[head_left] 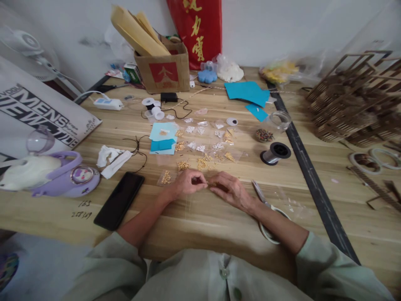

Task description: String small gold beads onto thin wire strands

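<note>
My left hand (189, 183) is closed in a pinch, thumb against forefinger, just above the wooden table (169, 234). A faint clear line, perhaps thread, hangs below it. Facing it, my right hand (231, 190) also pinches, its fingertips almost meeting the left ones. Whatever lies between the fingertips is too small to make out. Just beyond the hands are loose gold beads (203, 163) and a gold bead pile (183, 165). A small clear bag of gold beads (166, 177) lies beside my left hand. Scissors (258, 192) lie partly under my right forearm.
A black phone (119, 201) lies left of my left forearm. Farther back are small bags of silver beads (200, 148), blue cards (163, 145), a wire spool (275, 153), a bead jar (277, 122) and a cardboard box (163, 71). Wooden baskets (351, 104) stand at right.
</note>
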The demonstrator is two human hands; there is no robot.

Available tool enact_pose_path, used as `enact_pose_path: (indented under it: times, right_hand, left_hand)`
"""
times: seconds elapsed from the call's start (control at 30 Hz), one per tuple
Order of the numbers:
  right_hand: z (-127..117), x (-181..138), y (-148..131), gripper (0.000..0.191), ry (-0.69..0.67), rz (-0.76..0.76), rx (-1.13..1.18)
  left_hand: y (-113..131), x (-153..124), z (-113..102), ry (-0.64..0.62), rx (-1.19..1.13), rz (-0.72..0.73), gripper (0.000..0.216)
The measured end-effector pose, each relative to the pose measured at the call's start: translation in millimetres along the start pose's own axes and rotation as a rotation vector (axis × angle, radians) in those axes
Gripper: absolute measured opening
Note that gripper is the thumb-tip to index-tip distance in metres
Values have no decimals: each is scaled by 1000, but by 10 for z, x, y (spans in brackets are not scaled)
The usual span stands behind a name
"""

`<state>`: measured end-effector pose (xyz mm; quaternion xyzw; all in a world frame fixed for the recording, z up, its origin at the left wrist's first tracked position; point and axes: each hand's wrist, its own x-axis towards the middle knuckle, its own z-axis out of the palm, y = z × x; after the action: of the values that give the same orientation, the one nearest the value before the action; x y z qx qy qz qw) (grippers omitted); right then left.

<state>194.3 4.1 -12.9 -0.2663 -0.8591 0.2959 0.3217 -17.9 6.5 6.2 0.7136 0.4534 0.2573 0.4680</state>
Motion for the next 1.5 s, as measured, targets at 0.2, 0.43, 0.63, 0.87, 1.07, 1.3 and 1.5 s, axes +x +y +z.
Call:
enact_pose_path:
  times: [0.2, 0.43, 0.63, 0.87, 1.07, 1.3, 1.5]
  right_hand:
    - [18, -12, 8, 10, 30, 34, 63]
    - [9, 0, -10, 10, 33, 61, 18]
    - [-3, 16, -18, 9, 25, 43, 45]
    - [1, 6, -6, 8, -2, 46, 55]
    - [2, -1, -7, 9, -2, 72, 49]
    - [-4, 6, -20, 9, 5, 81, 56]
    - [-14, 15, -28, 8, -3, 69, 68]
  left_hand:
    - [14, 13, 96, 31, -37, -21, 13]
    - [20, 6, 106, 57, -52, -12, 11]
    - [-9, 13, 111, 43, -68, -9, 13]
    - [-9, 14, 111, 42, -71, -16, 13]
    - [0, 15, 107, 32, -63, -31, 13]
    - [40, 5, 94, 40, -47, -24, 11]
    - [21, 10, 103, 39, -35, -23, 12]
